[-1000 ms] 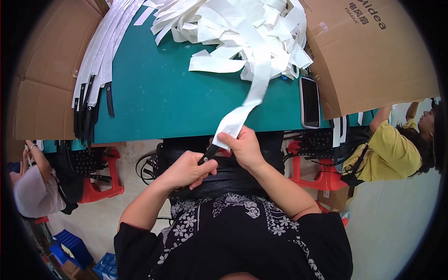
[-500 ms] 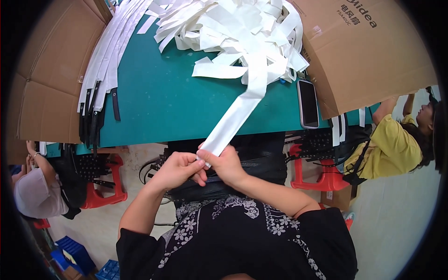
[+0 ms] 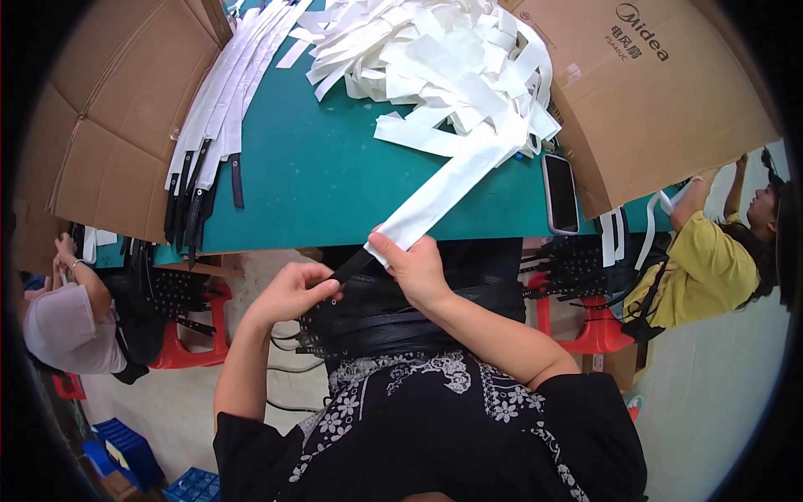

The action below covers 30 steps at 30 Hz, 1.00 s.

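Note:
My right hand pinches the near end of a long white sleeve that runs up across the green table into a heap of white sleeves. A black belt comes out of the sleeve's near end. My left hand grips that belt just below the table edge. More black studded belts lie across my lap under both hands.
Finished white-sleeved belts lie in a row at the table's left. A phone rests at the right edge. Cardboard boxes flank the table, another box at left. Seated people work at left and right; red stools stand below.
The white sleeve has been drawn nearer, its end now at the table's near edge. My left hand shifted left along the black belt; my right hand stays on the sleeve end.

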Available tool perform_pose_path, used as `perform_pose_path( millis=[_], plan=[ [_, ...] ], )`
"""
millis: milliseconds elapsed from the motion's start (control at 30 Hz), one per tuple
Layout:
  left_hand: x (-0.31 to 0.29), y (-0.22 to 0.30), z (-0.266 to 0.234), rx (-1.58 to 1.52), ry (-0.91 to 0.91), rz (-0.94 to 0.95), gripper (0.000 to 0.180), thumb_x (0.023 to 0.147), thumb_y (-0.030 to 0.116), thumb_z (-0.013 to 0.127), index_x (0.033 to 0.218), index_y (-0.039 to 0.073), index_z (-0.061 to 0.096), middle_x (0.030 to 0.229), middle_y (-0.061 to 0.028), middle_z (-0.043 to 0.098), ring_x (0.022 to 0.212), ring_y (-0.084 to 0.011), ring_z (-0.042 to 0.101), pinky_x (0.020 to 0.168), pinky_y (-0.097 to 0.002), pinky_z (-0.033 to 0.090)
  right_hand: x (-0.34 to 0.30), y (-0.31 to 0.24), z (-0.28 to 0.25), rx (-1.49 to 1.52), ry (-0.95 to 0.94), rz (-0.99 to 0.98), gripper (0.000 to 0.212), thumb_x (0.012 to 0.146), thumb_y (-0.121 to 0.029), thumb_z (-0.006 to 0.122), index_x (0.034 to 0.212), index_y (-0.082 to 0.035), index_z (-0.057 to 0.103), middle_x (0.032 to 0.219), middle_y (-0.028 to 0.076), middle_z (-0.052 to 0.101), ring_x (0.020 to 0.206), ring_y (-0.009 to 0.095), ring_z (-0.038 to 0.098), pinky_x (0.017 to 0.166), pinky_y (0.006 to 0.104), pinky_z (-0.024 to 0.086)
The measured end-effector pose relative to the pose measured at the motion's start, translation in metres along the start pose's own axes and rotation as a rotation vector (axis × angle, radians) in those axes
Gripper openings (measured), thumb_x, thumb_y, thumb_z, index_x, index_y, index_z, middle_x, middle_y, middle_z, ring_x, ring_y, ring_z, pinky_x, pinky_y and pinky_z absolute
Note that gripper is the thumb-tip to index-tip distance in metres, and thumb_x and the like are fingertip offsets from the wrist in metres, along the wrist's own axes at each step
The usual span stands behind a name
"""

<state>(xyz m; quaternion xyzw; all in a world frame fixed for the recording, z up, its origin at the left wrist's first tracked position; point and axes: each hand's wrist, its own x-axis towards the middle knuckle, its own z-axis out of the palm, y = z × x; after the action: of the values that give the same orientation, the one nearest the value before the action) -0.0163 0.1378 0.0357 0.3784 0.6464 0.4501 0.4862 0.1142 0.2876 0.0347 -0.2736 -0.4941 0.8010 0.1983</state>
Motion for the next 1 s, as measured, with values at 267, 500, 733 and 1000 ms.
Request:
perform_pose_path(
  millis=[267, 500, 733, 1000],
  plan=[
    [-0.002, -0.005, -0.005, -0.056, -0.034, 0.057, 0.021, 0.087, 0.016, 0.051, 0.082, -0.003, 0.058, 0.064, -0.0075, 0.060, 0.055, -0.0135, 0.057, 0.053, -0.0237, 0.046, 0.004, -0.002, 0.011, 0.057, -0.036, 0.000, 0.016, 0.081, -0.018, 0.062, 0.086, -0.003, 0.057, 0.068, -0.002, 0.052, 0.055, 0.003, 0.043, 0.047, 0.0182, 0.034],
    [-0.022, 0.024, 0.009, -0.278, -0.052, -0.070, 0.020, 0.087, 0.014, 0.050, 0.083, -0.004, 0.059, 0.070, -0.0087, 0.062, 0.063, -0.0135, 0.059, 0.061, -0.0255, 0.047, -0.019, 0.006, 0.031, 0.083, -0.205, 0.053, 0.016, 0.080, -0.015, 0.063, 0.088, -0.002, 0.058, 0.071, 0.000, 0.055, 0.059, 0.007, 0.049, 0.052, 0.0195, 0.039],
    [-0.042, 0.018, 0.006, -0.237, 0.027, -0.182, 0.021, 0.086, 0.014, 0.051, 0.079, -0.004, 0.059, 0.065, -0.0078, 0.061, 0.057, -0.0128, 0.058, 0.056, -0.0240, 0.046, -0.016, 0.012, 0.038, -0.086, -0.171, -0.028, 0.021, 0.079, -0.017, 0.065, 0.090, -0.001, 0.058, 0.077, 0.001, 0.057, 0.068, 0.006, 0.050, 0.058, 0.0203, 0.040],
    [-0.049, 0.023, 0.015, -0.467, 0.047, -0.179, 0.025, 0.086, 0.018, 0.052, 0.079, -0.005, 0.058, 0.061, -0.0104, 0.060, 0.047, -0.0161, 0.057, 0.045, -0.0240, 0.046, -0.027, 0.033, 0.039, -0.120, -0.210, 0.045, 0.024, 0.078, -0.018, 0.065, 0.094, -0.001, 0.058, 0.076, 0.000, 0.056, 0.064, 0.006, 0.050, 0.053, 0.0202, 0.039]
  ],
)
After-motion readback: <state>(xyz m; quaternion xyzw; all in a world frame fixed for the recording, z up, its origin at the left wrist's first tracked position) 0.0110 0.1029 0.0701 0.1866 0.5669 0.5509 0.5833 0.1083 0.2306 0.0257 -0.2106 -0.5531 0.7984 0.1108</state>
